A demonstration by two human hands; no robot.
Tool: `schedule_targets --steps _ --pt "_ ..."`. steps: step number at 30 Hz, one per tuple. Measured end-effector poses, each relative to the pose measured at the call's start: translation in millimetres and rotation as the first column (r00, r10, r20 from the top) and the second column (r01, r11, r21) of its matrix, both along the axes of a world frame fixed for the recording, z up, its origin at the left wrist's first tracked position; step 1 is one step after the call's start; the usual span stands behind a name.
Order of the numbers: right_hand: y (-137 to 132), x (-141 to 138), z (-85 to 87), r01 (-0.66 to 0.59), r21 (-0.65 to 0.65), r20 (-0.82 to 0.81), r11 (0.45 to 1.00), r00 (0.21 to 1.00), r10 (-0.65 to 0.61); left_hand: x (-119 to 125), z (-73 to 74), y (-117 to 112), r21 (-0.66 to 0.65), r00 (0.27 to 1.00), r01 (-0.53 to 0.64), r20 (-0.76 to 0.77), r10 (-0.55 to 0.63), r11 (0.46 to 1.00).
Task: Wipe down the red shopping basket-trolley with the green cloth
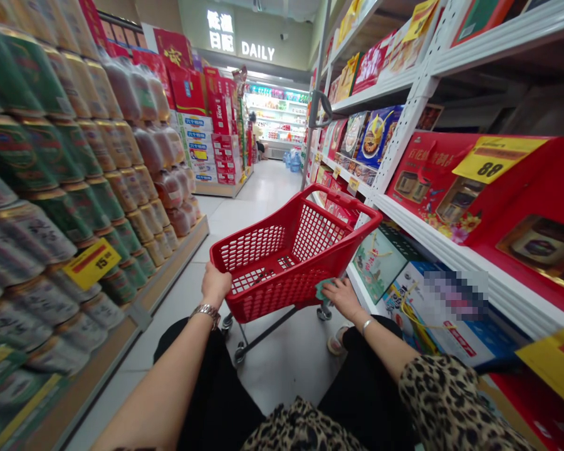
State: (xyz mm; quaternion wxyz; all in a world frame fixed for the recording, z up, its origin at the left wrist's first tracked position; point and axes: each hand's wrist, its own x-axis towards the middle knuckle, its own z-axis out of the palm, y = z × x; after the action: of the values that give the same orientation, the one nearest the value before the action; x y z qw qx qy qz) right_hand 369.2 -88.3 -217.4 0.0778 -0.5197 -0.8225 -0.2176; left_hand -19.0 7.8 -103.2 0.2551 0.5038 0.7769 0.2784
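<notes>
Left grip (216, 283) clenched on near rim of red shopping cart (251, 247); watch (205, 315) on wrist. Right grip (343, 297) closed on small teal item (322, 289), pressed at same rim, fingers over it. Cart stands on tile floor (282, 369), between stacked cans (42, 207) on left and white shelf (498, 275) with red gift boxes (474, 188) on right. Yellow price tag (498, 160) on boxes.

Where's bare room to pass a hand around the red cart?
Open floor ahead of the red shopping cart, bordered by cans on one side and white shelving on the other. Crowded: those shelves, packed with cans and gift boxes.
</notes>
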Motion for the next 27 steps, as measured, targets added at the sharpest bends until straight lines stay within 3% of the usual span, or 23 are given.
schedule_targets --steps 2,5,10,15,18,22,27 --pt "-5.6 5.4 0.0 0.061 0.032 -0.033 0.998 0.998 -0.059 0.5 0.7 -0.2 -0.002 1.000 -0.002 0.002 0.002 1.000" --pt "-14.3 -11.8 -3.2 -0.039 0.108 -0.055 0.993 0.997 0.045 1.0 1.0 -0.6 -0.007 1.000 -0.001 0.007 0.001 1.000" --pt "-14.9 -89.1 -17.2 -0.358 0.221 -0.063 0.907 0.923 0.380 1.4 1.1 -3.6 0.004 1.000 0.009 0.013 -0.009 1.000" --pt "-5.8 -171.0 -28.9 -0.487 0.241 -0.080 0.840 0.852 0.517 1.4 -0.2 -8.2 0.024 1.000 0.002 0.007 -0.002 1.000" --pt "-4.7 -197.5 -32.2 -0.547 0.214 -0.068 0.809 0.818 0.571 0.6 -2.2 -9.2 0.035 1.000 -0.003 0.004 0.003 0.999" --pt "-5.0 -193.7 -35.0 -0.551 0.144 -0.045 0.822 0.826 0.562 -0.7 -4.9 -7.4 0.036 1.000 -0.009 0.006 0.008 0.999" --pt "-5.6 -141.4 -33.7 -0.440 0.015 -0.037 0.898 0.897 0.440 -1.3 -8.3 -3.4 0.041 1.000 0.003 0.009 -0.004 0.999"
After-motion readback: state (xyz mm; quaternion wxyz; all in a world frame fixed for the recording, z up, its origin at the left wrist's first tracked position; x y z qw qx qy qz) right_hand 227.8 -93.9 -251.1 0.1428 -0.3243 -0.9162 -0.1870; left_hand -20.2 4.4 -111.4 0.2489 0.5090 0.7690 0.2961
